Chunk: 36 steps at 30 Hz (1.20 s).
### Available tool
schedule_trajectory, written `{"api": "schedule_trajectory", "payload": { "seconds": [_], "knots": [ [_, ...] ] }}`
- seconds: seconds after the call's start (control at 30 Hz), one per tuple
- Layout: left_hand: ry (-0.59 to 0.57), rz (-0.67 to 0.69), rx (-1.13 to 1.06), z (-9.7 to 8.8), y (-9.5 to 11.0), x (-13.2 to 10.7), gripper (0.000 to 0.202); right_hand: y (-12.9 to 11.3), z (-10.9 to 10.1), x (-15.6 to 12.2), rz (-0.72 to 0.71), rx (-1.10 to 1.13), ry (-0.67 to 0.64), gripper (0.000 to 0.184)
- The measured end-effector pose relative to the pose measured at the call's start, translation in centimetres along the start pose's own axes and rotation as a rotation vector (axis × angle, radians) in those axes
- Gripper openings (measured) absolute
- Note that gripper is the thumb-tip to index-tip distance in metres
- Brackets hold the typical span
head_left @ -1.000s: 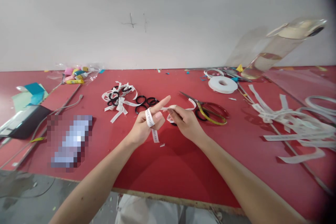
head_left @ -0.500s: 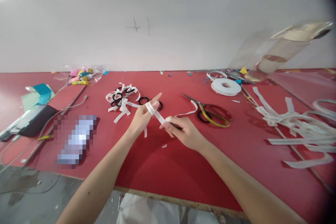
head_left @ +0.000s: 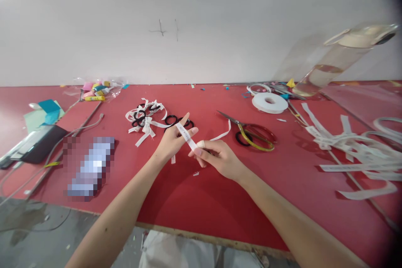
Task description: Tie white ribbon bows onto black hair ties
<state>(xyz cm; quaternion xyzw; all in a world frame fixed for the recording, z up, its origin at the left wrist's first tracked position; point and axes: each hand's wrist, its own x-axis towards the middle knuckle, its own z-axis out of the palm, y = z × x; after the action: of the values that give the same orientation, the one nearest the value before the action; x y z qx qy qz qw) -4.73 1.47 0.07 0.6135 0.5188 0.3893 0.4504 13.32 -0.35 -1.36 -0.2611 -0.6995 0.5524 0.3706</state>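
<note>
A white printed ribbon [head_left: 186, 135] stretches taut between my hands. My left hand [head_left: 169, 140] has the ribbon looped over its fingers, thumb and forefinger apart; a short ribbon end [head_left: 173, 159] hangs below. My right hand [head_left: 220, 155] pinches the near part between thumb and fingers, and something dark shows partly in its grip. Another length of ribbon [head_left: 221, 135] trails from that hand toward the scissors [head_left: 256, 136]. Black hair ties [head_left: 171, 119] lie just beyond my left hand. To their left is a pile of hair ties with white ribbon bows [head_left: 147, 123].
A white ribbon roll [head_left: 269, 103] and a tilted water bottle [head_left: 333, 67] stand at the back right. Loose ribbons [head_left: 351, 146] spread at the right. A blurred phone [head_left: 92, 167], a dark case [head_left: 44, 144] and a cable lie left. A grey wall [head_left: 201, 50] borders the red table [head_left: 204, 205].
My left thumb has lifted off the ribbon and spread from the forefinger. My right hand still pinches the ribbon, nearly in place. The trailing ribbon has shifted its curve.
</note>
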Motion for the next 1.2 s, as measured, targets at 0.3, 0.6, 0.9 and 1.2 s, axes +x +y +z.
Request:
{"api": "schedule_trajectory", "payload": {
  "seconds": [0.3, 0.6, 0.9, 1.2],
  "knots": [
    [0.006, -0.019, 0.544, -0.4, -0.1, 0.2, 0.069, -0.9, 0.1, -0.1, 0.011, 0.242, 0.005, 0.028],
    [-0.361, 0.218, 0.860, 1.2, 0.2, -1.0, 0.049, -0.2, -2.3, 0.5, 0.028, 0.359, 0.113, 0.023],
    [-0.593, 0.215, 0.120, 0.9, 1.5, -2.4, 0.065, -0.2, -2.8, 0.7, 0.145, 0.098, 0.192, 0.035],
    [-0.361, 0.199, -0.619, 0.4, 0.4, -1.2, 0.078, 0.3, -2.5, 0.8, 0.193, 0.037, 0.059, 0.040]
  ]
}}
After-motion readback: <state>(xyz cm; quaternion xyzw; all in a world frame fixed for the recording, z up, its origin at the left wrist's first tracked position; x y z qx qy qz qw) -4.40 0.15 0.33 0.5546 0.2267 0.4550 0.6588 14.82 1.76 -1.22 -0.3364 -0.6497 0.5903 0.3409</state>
